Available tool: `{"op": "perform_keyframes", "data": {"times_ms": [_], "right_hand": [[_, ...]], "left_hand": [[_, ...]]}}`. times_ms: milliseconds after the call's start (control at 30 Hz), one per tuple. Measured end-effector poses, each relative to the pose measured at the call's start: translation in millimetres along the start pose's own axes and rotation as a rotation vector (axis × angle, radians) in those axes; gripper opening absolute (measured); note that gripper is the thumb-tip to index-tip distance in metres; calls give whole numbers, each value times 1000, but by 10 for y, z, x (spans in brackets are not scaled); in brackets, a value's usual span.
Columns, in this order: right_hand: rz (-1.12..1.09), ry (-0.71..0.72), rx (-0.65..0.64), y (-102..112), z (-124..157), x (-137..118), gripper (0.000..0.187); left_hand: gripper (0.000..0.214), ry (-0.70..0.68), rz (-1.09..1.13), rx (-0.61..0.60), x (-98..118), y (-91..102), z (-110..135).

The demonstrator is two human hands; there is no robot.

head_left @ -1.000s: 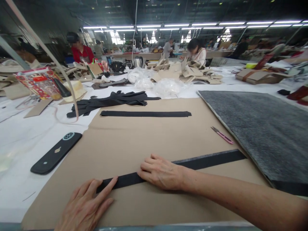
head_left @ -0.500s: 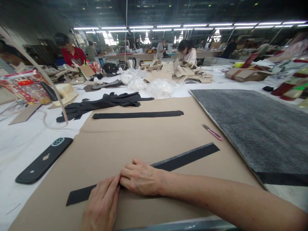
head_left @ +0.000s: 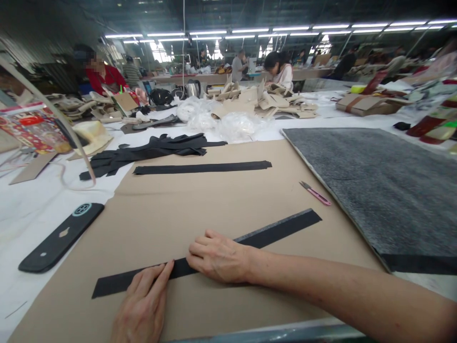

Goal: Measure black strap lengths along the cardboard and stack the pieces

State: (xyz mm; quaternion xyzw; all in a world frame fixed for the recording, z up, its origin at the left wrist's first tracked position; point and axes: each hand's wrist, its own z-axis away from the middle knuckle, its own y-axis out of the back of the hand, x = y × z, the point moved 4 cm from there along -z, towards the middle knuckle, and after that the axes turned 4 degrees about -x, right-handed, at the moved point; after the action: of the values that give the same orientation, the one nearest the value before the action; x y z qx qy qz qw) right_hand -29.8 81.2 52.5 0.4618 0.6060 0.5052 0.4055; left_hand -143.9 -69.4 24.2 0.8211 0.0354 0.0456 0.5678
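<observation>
A long black fabric strip [head_left: 285, 231] lies slantwise on a brown paper sheet [head_left: 200, 205], a grey band running along the upper edge of its right part. My left hand [head_left: 143, 295] rests on the strip's left part, fingers stretched out and pressing it down. Further right, my right hand [head_left: 219, 257] has its fingers curled and closed on the strip's upper edge; the fingertips are partly hidden. A short stretch of strip shows between the two hands. Beyond them lies a stack of black strips [head_left: 203, 167], and pink-handled thread snips [head_left: 314, 193] lie to the right.
A heap of black strips [head_left: 157, 147] lies at the back left. A phone [head_left: 60, 238] is on the left, and a grey felt-like board [head_left: 374, 186] on the right. Clear plastic bags [head_left: 235, 125] and beige pieces [head_left: 250, 100] stand behind. Other people work further off.
My right hand has slid right along the strip, and my left hand has shifted slightly left and down. A gap has opened between them, showing the strip's folded-over dark surface.
</observation>
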Motion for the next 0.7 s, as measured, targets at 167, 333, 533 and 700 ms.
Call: {"op": "perform_keyframes", "data": {"times_ms": [167,333,533,700], "right_hand": [[-40,-44,-15,31,79,36,17],[-112,-146,-8,47,58,108,11],[-132,-62,-20,-4,52,147,8],[-63,10,-29,-17,102,126,16]], "left_hand": [[46,20,1,-19,-37,-46,20],[50,42,27,-33,-43,-57,10],[48,22,31,-38,-52,-52,12],[52,-36,-29,-58,-60,-59,14]]}}
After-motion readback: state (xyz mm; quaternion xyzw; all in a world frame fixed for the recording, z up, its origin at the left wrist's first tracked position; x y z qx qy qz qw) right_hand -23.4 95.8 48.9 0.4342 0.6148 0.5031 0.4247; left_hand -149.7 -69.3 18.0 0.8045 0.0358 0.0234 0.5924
